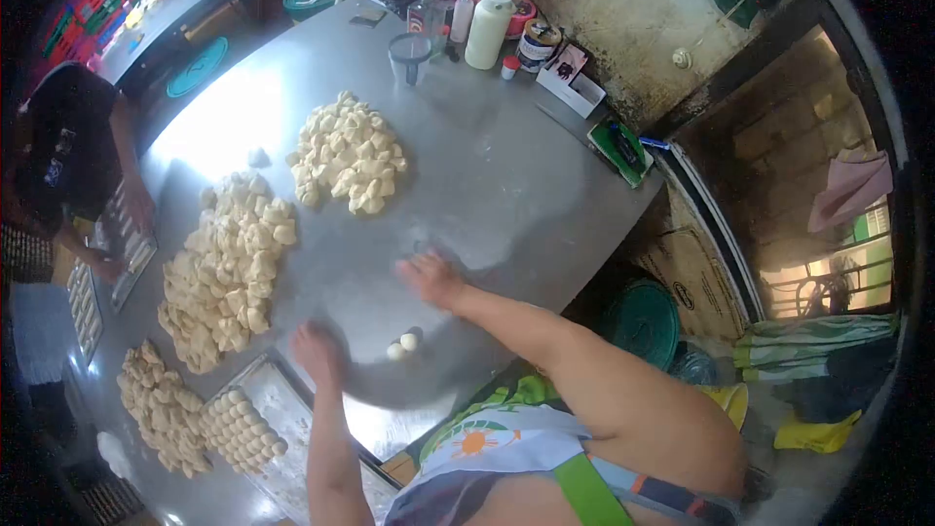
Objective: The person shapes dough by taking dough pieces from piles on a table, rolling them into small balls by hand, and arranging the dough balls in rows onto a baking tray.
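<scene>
Palm down on the metal table (506, 175), my left hand (318, 356) has its fingers curled under; whatever is beneath it stays hidden. My right hand (431, 280) lies farther forward and to the right, low over the table, its fingers smeared by motion. Between my hands and nearer my body, small smooth dough balls (402, 346) sit together, touching neither hand. Left of my left hand is a tray (282, 399) with rows of dough balls (242, 432) at its left side. Heaps of cut dough pieces (229, 268) lie beyond, with another pile (349, 151) farther forward.
One more dough heap (161, 409) lies at the left. Across the table a co-worker (73, 156) handles narrow trays (131, 253). A clear measuring cup (409, 56), a cream flask (489, 29), jars and a white box (572, 88) line the wall side. The table edge (584, 282) is at my right.
</scene>
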Available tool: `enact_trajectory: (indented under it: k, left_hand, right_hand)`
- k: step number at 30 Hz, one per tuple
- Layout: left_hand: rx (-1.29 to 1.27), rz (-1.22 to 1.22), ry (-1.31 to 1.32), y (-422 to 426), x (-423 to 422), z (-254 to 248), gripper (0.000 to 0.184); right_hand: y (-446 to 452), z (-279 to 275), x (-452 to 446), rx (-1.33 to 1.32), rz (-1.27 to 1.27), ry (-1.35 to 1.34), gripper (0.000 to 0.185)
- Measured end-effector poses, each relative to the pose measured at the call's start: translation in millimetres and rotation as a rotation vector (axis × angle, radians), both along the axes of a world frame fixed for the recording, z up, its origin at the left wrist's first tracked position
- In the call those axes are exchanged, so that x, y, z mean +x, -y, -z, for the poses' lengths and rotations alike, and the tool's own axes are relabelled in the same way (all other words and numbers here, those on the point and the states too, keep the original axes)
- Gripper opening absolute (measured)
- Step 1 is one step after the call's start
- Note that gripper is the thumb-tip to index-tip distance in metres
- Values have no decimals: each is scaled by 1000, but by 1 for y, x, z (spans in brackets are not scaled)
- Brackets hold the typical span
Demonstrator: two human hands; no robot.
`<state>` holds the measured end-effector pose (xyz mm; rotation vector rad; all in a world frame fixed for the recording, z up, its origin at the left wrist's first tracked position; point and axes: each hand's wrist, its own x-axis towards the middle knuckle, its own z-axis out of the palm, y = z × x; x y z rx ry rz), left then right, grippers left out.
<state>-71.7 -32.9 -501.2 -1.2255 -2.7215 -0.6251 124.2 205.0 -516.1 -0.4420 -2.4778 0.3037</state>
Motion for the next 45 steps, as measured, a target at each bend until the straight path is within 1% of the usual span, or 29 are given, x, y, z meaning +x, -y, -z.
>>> enact_trajectory:
  k: [1,2,3,4,5,6,7,9,13,15,16,19,21,23,24,26,28,29,30,31,32,33,35,36,37,39,41,43,45]
  left_hand:
    - [90,-40,-36,-24,-4,-2,17]
    - [178,-76,-73,-35,-4,-3,18]
    - [173,-74,-76,-31,4,-9,18]
    - [-1,-103,48,-35,14,-15,19]
    - [-175,-133,172,-37,18,-21,20]
    - [-186,-15,234,-27,17,-20,18]
    - [-186,-14,229,-8,22,-18,18]
    - [38,299,235,23,33,-25,19]
    - [94,174,350,37,35,-25,22]
    - [185,32,624,24,38,-41,27]
    - [108,20,645,20,40,-49,33]
    - [72,113,511,19,49,-43,35]
    - [76,121,524,13,50,-46,35]
    - [282,217,335,20,57,-48,32]
    - [282,212,333,20,52,-41,32]
    - [137,176,501,26,42,-23,35]
    - [49,172,438,22,44,-32,36]
    - [109,175,473,26,39,-14,35]
    - [98,203,485,26,38,-17,32]
    - [156,159,611,24,45,-27,31]
    - [226,128,732,21,51,-42,31]
    - [224,99,730,20,54,-50,31]
    - [260,235,494,11,58,-62,33]
    - [254,228,605,6,59,-65,34]
    - [256,230,604,3,61,-61,34]
    - [102,223,699,-7,60,-47,50]
    - [63,297,716,-8,65,-40,50]
    - [24,371,732,-11,74,-48,51]
    - [46,415,692,-11,84,-70,52]
  right_hand:
    - [-2,-5,-16,-6,-4,3,21]
    - [-1,-16,-30,-140,14,120,25]
    - [3,-28,-35,-270,35,231,29]
    - [8,-43,-32,-264,36,222,29]
    - [17,-56,-23,-378,57,329,28]
    - [24,-63,-12,-496,77,438,27]
    - [30,-64,3,-496,77,433,27]
    - [34,-62,36,-456,-30,352,29]
    - [32,-58,55,-524,-115,328,21]
    - [30,-69,46,-611,-65,365,23]
    - [31,-67,42,-610,-67,365,23]
    - [38,-55,44,-544,-125,428,28]
    - [37,-59,44,-514,-146,386,26]
    - [41,-66,53,-544,-171,358,27]
    - [38,-73,53,-562,-196,323,28]
    - [32,-65,52,-542,-181,333,30]
    - [31,-57,48,-504,-143,400,30]
    - [30,-57,41,-483,-128,453,28]
    - [36,-64,34,-526,-105,370,30]
    - [38,-75,27,-560,-70,285,32]
    - [40,-84,22,-572,-109,297,32]
    - [41,-91,18,-601,-151,332,31]
    - [47,-98,12,-629,-192,372,31]
    - [52,-100,7,-643,-214,372,31]
    - [54,-101,3,-654,-234,369,30]
    - [54,-85,0,-597,-261,404,30]
    - [54,-80,3,-536,-287,434,29]
    - [52,-92,11,-656,-389,479,31]
    - [55,-95,12,-642,-404,482,34]
